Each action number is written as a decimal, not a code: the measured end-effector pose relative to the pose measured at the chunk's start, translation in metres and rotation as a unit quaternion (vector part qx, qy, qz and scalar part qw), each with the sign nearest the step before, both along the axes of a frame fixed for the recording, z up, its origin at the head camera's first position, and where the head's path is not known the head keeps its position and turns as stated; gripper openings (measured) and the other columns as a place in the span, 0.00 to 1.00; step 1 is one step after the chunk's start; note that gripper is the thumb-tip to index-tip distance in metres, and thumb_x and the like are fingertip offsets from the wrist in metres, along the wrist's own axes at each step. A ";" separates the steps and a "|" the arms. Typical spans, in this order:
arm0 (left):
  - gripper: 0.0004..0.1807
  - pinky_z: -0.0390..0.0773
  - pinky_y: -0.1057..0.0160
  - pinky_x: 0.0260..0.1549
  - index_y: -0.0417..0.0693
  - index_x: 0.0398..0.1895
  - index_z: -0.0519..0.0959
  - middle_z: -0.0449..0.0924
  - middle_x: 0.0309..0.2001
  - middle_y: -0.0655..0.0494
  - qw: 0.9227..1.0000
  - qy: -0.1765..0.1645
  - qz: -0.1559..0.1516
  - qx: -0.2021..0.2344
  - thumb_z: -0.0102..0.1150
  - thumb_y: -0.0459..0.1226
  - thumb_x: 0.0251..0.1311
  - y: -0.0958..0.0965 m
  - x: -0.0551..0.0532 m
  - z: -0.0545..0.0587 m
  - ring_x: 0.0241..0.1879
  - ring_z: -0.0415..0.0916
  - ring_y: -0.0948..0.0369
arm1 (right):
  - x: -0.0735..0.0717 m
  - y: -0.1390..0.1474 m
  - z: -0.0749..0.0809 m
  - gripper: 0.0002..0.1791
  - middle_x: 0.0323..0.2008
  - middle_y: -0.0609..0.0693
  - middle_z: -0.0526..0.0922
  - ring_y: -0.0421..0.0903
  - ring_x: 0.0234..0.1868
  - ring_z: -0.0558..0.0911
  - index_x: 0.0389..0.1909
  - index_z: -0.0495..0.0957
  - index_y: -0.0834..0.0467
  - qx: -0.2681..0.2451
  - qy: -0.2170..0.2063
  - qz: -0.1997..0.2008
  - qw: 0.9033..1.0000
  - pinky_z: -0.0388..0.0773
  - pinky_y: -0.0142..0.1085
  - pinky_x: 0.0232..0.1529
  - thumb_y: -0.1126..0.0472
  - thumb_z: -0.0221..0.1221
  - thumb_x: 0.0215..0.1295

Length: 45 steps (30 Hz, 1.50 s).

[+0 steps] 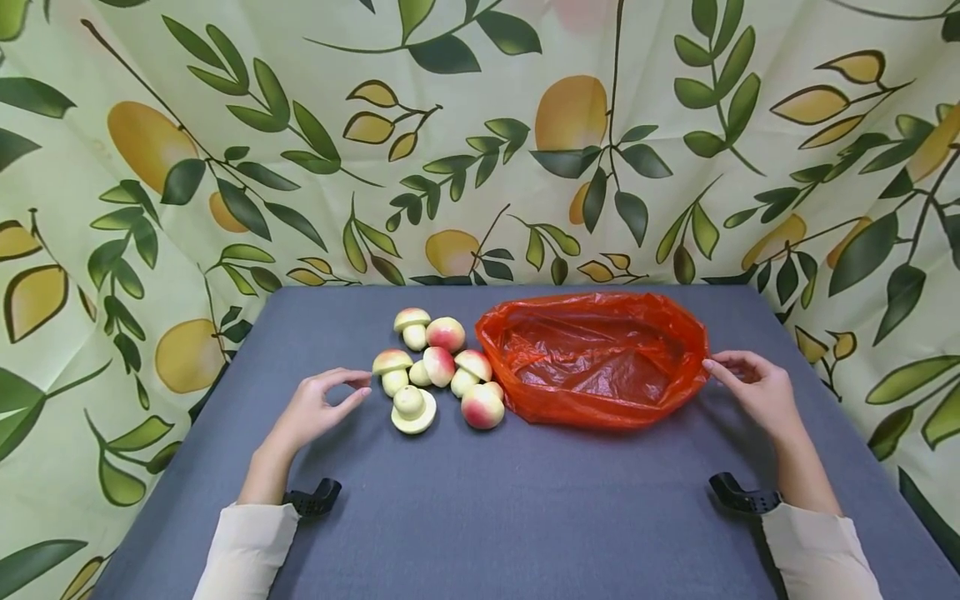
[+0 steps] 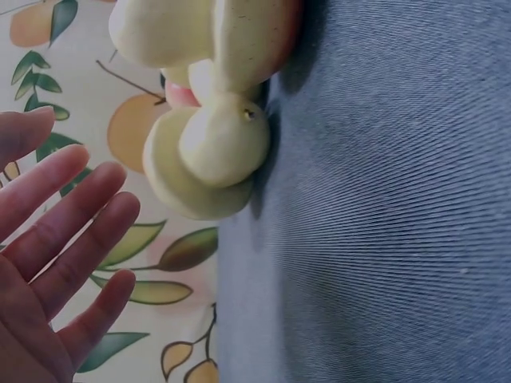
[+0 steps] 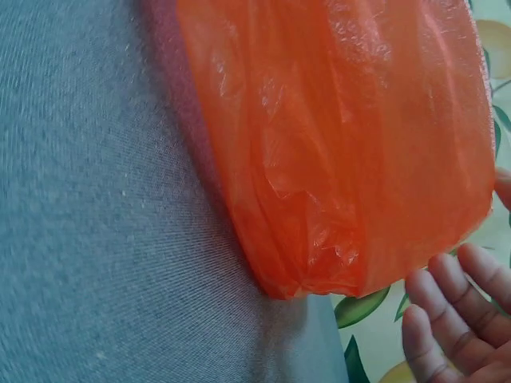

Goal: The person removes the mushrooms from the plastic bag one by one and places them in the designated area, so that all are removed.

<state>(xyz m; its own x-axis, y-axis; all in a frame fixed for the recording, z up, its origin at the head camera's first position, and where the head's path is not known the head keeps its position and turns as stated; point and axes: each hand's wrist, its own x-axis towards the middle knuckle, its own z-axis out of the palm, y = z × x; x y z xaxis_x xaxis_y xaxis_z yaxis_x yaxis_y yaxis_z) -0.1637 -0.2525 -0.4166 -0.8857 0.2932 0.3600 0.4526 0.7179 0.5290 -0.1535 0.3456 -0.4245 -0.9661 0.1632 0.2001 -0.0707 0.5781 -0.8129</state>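
Note:
Several toy mushrooms (image 1: 414,410) with cream stems and red-tinged caps lie in a cluster left of the bag. My left hand (image 1: 318,408) hovers just left of them, its fingers spread and holding nothing. In the left wrist view, a mushroom (image 2: 223,144) rests beyond the fingertips, apart from them. An orange-red plastic bag (image 1: 600,412) lies with its wide mouth facing up. Beside its right end is my right hand (image 1: 757,387), thumb and fingertips at the rim. The right wrist view shows these fingers (image 3: 451,299) loosely bent and parted; whether they touch the bag is unclear.
A blue-grey cloth (image 1: 487,508) covers the table. Behind it and along the sides hangs a curtain (image 1: 480,150) printed with leaves and fruit. Each wrist wears a black camera mount, the left one (image 1: 315,497) and the right one (image 1: 742,496).

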 end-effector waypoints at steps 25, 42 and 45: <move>0.12 0.73 0.80 0.49 0.44 0.44 0.84 0.87 0.41 0.50 0.999 -0.018 -0.022 0.038 0.67 0.33 0.55 -0.001 0.007 -0.018 0.42 0.82 0.63 | 0.000 -0.004 -0.017 0.15 0.27 0.37 0.88 0.34 0.26 0.84 0.35 0.84 0.52 -0.264 0.026 0.150 0.952 0.82 0.23 0.30 0.75 0.56 0.63; 0.20 0.76 0.76 0.46 0.42 0.45 0.83 0.86 0.39 0.47 0.996 -0.004 -0.063 0.060 0.74 0.32 0.45 0.015 0.006 -0.021 0.40 0.81 0.55 | 0.008 -0.004 -0.031 0.17 0.27 0.39 0.89 0.34 0.25 0.86 0.34 0.86 0.55 -0.306 0.062 0.118 0.943 0.82 0.23 0.31 0.78 0.56 0.60; 0.22 0.73 0.81 0.48 0.43 0.46 0.83 0.86 0.40 0.49 0.996 -0.010 -0.066 0.059 0.75 0.33 0.44 0.020 0.005 -0.019 0.41 0.82 0.53 | 0.008 -0.004 -0.032 0.18 0.27 0.39 0.89 0.34 0.25 0.86 0.34 0.86 0.55 -0.305 0.070 0.121 0.942 0.82 0.23 0.31 0.79 0.56 0.60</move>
<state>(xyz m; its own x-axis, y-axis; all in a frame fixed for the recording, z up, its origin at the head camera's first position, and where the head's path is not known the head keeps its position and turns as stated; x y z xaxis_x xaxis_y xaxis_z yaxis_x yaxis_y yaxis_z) -0.1587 -0.2329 -0.4352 -0.8499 0.3632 0.3818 0.5270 0.5850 0.6165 -0.1452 0.3419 -0.4565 -0.9610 0.0666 0.2684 -0.2713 -0.0405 -0.9616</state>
